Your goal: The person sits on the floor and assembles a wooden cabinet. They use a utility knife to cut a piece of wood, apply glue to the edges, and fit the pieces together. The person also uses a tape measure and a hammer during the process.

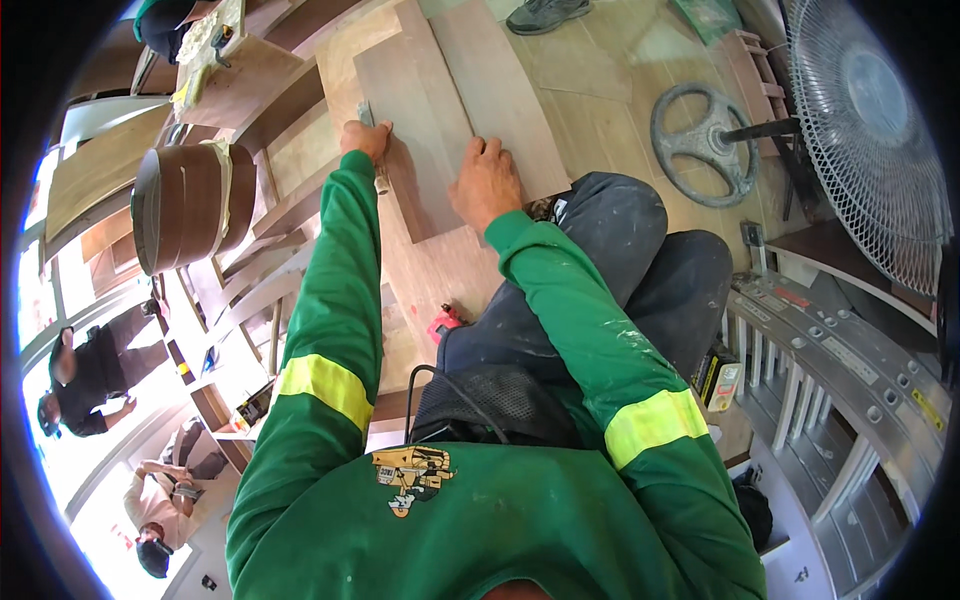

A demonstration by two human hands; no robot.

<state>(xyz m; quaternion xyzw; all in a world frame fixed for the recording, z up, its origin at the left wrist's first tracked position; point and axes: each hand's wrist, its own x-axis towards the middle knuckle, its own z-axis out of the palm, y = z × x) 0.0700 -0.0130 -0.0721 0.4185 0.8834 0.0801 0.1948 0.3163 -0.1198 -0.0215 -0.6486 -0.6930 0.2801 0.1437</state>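
In my left hand [366, 141], fingers wrapped round it, is a slim hand tool with a grey metal end [365, 113] and a brownish end below the fist; its exact kind is unclear. The fist is beside the left edge of a brown wooden board [415, 105]. My right hand [487, 184] lies on the boards, its slightly bent fingers reaching to the seam between that board and a second wooden board [505, 95]. A paler wood panel [440, 270] lies beneath them. Near my knee sits a small red object [445, 320], partly hidden.
A large fan [870, 100] and a grey wheel-shaped handle [705, 145] stand to the right, above a metal ladder [840, 350]. Curved brown wooden pieces [190, 205] are stacked left. Two people [95, 380] are at far left; a shoe [548, 14] shows at the top.
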